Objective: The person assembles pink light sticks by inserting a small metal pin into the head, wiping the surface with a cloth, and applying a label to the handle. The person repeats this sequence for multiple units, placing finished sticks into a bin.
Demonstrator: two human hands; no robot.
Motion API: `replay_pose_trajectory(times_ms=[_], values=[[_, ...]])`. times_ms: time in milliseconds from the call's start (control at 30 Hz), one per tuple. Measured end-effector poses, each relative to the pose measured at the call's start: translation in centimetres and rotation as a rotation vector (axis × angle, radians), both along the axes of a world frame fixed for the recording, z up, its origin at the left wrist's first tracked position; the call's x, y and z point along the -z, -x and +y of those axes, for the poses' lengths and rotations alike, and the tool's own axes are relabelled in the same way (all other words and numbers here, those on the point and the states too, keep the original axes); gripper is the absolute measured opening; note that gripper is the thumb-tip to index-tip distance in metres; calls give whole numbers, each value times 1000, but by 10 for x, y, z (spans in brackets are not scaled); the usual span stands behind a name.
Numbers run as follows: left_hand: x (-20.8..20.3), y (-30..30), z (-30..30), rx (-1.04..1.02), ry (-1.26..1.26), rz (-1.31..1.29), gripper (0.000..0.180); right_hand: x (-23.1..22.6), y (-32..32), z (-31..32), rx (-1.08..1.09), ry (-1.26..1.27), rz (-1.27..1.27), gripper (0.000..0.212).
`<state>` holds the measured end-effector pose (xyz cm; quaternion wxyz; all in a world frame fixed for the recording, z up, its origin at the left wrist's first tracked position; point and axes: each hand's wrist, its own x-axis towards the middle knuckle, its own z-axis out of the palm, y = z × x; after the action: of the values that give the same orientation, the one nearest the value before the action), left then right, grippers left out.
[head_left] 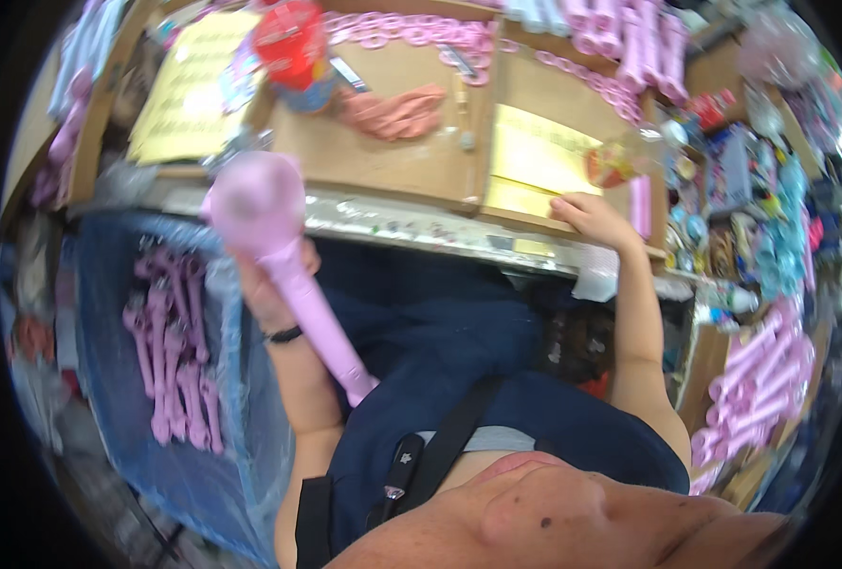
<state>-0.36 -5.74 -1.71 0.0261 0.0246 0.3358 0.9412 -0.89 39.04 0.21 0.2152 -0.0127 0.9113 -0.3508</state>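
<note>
My left hand (267, 284) is wrapped round a lilac plastic wand (312, 303) with a wide round head, blurred by motion. The head points up toward the bench, and the narrow end reaches down to my dark blue clothing. At the front edge of the cardboard tray (393, 180), my right hand (594, 220) rests by the yellow paper (542, 156). Its fingers look curled in, and whatever they may hold is hidden. Several similar lilac wands (170, 351) lie in a blue plastic-lined bin (108, 379) at my left.
On the bench stand a red container (290, 43), a salmon cloth (394, 112), a brush (463, 112) and strings of pink rings (383, 30). Yellow sheets (189, 85) lie at the left. More lilac tubes (758, 379) fill a box at the right, near a clear cup (627, 156).
</note>
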Motion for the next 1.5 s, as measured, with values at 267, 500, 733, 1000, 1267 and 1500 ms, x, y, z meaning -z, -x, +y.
replay_pose_trajectory(times_ms=[267,500,733,1000,1267,1500], values=[[0,-3,13,105,-312,-3,76,-20,-17,-20,-30,-74,171,24],[-7,-5,26,171,-340,-33,75,-56,-31,-82,84,177,807,15],[-30,-16,37,122,-40,-5,79,-83,-21,-211,-354,211,1151,26],[-41,-27,33,40,151,-3,72,-100,-17,-232,-462,74,1228,20],[-57,-33,34,-53,431,-24,63,-89,-24,-229,-347,82,1147,19],[-60,-36,35,-64,484,-24,59,-77,-11,-224,-174,416,688,16]])
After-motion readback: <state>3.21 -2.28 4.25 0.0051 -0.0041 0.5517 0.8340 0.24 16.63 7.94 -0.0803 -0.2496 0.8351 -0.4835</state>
